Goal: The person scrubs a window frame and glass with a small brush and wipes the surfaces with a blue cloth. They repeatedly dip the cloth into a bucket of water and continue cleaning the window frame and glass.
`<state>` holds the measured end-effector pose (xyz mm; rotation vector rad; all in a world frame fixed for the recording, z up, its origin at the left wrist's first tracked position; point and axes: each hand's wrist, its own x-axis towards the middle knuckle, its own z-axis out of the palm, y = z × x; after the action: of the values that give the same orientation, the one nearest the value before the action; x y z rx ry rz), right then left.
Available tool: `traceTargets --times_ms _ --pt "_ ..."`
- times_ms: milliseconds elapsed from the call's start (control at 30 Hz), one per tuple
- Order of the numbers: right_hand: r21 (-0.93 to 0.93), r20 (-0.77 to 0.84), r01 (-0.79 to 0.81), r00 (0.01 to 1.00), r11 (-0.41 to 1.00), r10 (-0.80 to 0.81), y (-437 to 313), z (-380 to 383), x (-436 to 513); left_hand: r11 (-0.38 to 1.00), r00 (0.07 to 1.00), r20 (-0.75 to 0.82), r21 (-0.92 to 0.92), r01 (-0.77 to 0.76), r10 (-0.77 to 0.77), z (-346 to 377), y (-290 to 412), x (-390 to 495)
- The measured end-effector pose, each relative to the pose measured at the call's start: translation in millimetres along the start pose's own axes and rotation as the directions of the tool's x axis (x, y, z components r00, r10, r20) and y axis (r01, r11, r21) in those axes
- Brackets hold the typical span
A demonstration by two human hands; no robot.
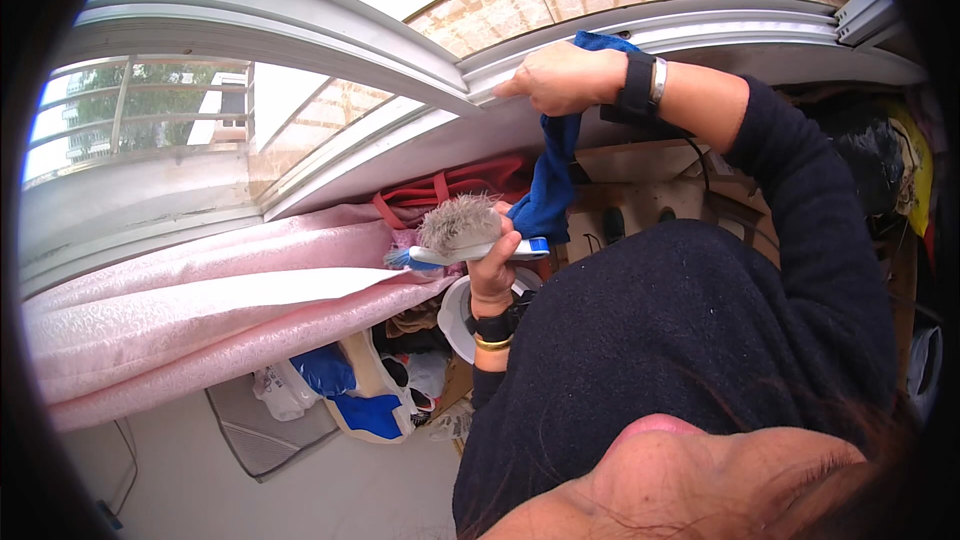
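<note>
My left hand grips a white and blue cleaning brush, held level. Blue bristles stick out at the brush's far end, and a tuft of grey, dirty-looking bristles rises from its top. Over the window sill, my right hand is closed around a blue cloth, its index finger stretched to the white window track beside the sash corner. The cloth shows above and below that hand and hangs down to my left fingers; whether they also pinch it I cannot tell.
A white sliding window sash stands at the left. Below it hangs a pink curtain, near a red bag. A white bucket is below my left hand. Plastic bags and a grey mat lie on the floor.
</note>
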<state>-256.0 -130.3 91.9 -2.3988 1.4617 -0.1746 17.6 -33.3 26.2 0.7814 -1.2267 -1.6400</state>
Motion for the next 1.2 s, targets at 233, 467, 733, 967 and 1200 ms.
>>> traceTargets --times_ms 233,467,733,967,1200 --pt "-0.099 -0.08 0.209 0.973 0.973 -0.217 17 -29 10 1.0 1.0 0.022 0.013 -0.022 0.022 1 5 -1" --pt "-0.292 -0.097 0.382 0.9 0.877 -0.424 22 -18 34 0.999 1.0 0.005 0.041 0.005 -0.006 9 10 5" --pt "-0.248 -0.193 0.29 0.92 0.924 -0.341 13 -7 46 0.999 1.0 -0.024 0.043 0.0 0.001 11 6 6" --pt "-0.322 -0.251 0.26 0.904 0.911 -0.347 2 11 56 0.998 0.999 -0.032 0.069 0.003 0.0 16 5 5" --pt "-0.135 -0.338 0.281 0.889 0.95 -0.31 7 4 34 0.998 1.0 0.018 0.058 -0.02 0.019 23 12 1"
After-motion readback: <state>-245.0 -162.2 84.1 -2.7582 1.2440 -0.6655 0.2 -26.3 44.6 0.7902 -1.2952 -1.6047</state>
